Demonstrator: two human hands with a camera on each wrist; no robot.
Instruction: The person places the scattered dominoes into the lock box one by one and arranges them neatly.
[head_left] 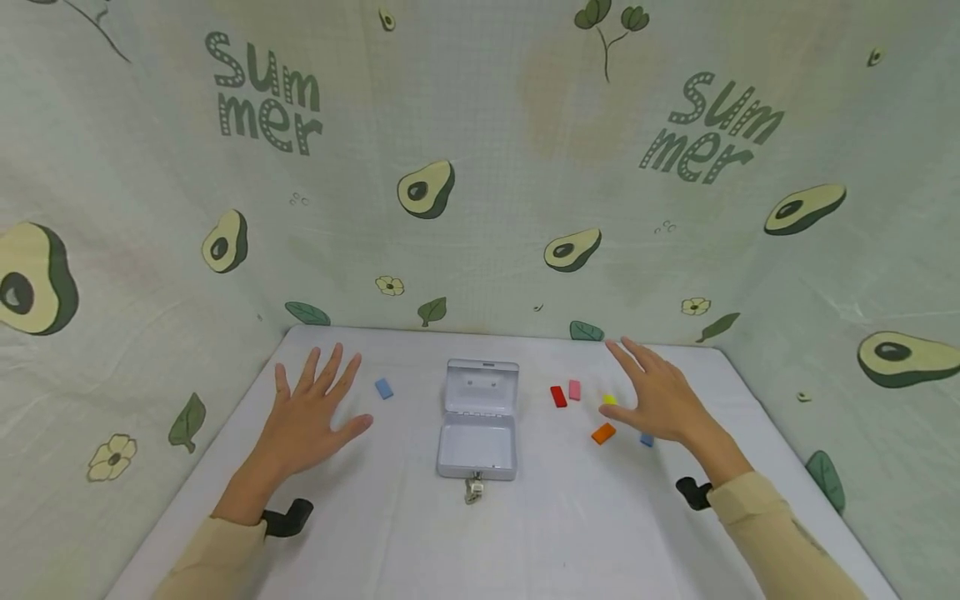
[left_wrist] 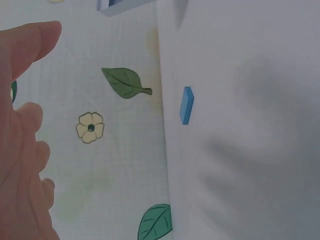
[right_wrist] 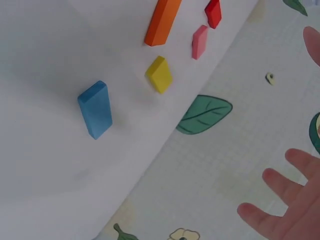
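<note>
In the head view, a white metal box (head_left: 477, 443) stands at the middle of the table with its lid (head_left: 482, 388) raised. A small silver padlock or latch with keys (head_left: 474, 488) hangs at its front. My left hand (head_left: 303, 421) hovers left of the box, fingers spread, holding nothing. A blue block (head_left: 384, 388) lies just beyond its fingertips. On the right, my right hand (head_left: 660, 398) is held above several blocks, fingers extended and thumb apart. Below and beside it are an orange block (head_left: 603, 433), a yellow block (right_wrist: 159, 75), a second blue block (right_wrist: 96, 110), a red block (head_left: 558, 397) and a pink block (head_left: 574, 390).
A white cloth covers the table (head_left: 555, 542). Patterned fabric (head_left: 495, 133) with avocados and leaves rises behind it and on both sides. Each wrist wears a black camera mount, the left mount (head_left: 288, 518) and the right mount (head_left: 693, 493).
</note>
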